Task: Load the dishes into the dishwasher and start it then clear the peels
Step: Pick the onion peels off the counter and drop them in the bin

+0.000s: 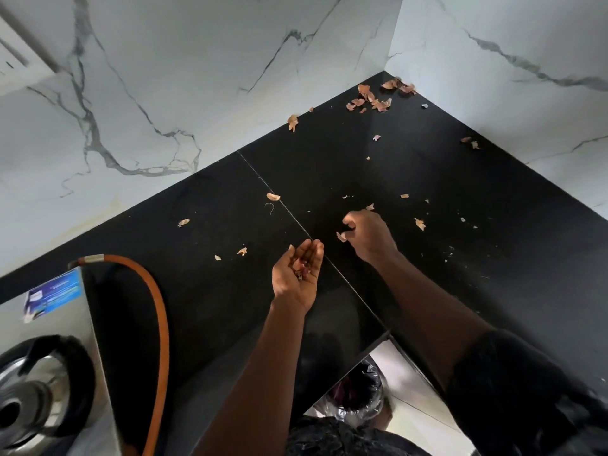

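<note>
Peel (341, 236) pinched in right hand's (370, 236) curled fingers (351, 237).

Black countertop (460, 179) across the centre, white veined wall tiles (164, 93) from 9 to 3 o'clock, orange hose (166, 340) at 7 o'clock, steel stove (75, 324) with blue sticker (54, 296) at 8 o'clock

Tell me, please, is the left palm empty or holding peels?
Holding peels: the left hand is cupped palm-up with small pieces lying in it.
</note>
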Action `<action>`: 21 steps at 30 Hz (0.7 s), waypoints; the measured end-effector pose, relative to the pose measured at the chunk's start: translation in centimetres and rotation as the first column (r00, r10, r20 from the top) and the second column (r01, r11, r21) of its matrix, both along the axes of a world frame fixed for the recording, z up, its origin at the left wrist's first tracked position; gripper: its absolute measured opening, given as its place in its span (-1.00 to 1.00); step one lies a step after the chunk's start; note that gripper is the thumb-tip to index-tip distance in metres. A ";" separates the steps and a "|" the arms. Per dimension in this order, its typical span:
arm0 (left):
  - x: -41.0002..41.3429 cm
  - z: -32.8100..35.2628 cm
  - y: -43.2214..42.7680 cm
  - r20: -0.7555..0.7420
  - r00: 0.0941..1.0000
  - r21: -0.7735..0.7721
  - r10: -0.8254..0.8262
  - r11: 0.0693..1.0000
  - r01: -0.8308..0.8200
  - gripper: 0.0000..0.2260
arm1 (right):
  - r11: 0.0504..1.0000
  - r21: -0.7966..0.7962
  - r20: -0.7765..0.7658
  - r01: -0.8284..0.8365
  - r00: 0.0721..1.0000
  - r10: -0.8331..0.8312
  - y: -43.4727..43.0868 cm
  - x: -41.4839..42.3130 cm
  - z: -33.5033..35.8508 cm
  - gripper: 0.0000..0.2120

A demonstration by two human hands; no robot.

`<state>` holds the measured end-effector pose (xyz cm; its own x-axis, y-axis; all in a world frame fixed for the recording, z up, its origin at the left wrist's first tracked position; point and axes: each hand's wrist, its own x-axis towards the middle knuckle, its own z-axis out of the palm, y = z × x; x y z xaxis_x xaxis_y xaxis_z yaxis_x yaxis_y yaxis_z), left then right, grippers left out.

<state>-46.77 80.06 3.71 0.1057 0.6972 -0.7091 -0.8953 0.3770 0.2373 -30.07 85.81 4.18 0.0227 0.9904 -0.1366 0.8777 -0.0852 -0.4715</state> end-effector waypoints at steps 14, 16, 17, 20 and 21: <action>1.3 0.0 1.4 -0.046 0.997 0.005 -0.056 0.998 0.056 -0.66 | 1.000 0.018 -0.029 -0.013 0.999 0.014 -1.9 0.2 -0.3 -0.84; 2.0 -0.1 1.5 -0.046 0.998 -0.010 -0.054 0.999 0.054 -0.66 | 0.995 0.097 -0.098 0.011 0.995 -0.001 -2.3 0.7 0.7 -0.85; 2.4 -0.1 1.5 -0.044 0.997 -0.017 -0.061 0.998 0.060 -0.66 | 0.989 0.148 -0.131 0.010 0.991 0.010 -2.6 0.7 1.2 -0.86; 3.7 0.2 1.6 -0.071 0.995 -0.035 -0.074 0.997 0.072 -0.69 | 0.968 0.248 -0.179 -0.020 0.982 0.066 -3.5 0.1 2.7 -0.88; 4.0 0.3 1.7 -0.092 0.992 -0.046 -0.085 0.996 0.081 -0.71 | 0.967 0.250 -0.169 -0.048 0.981 0.093 -3.7 -0.4 3.0 -0.87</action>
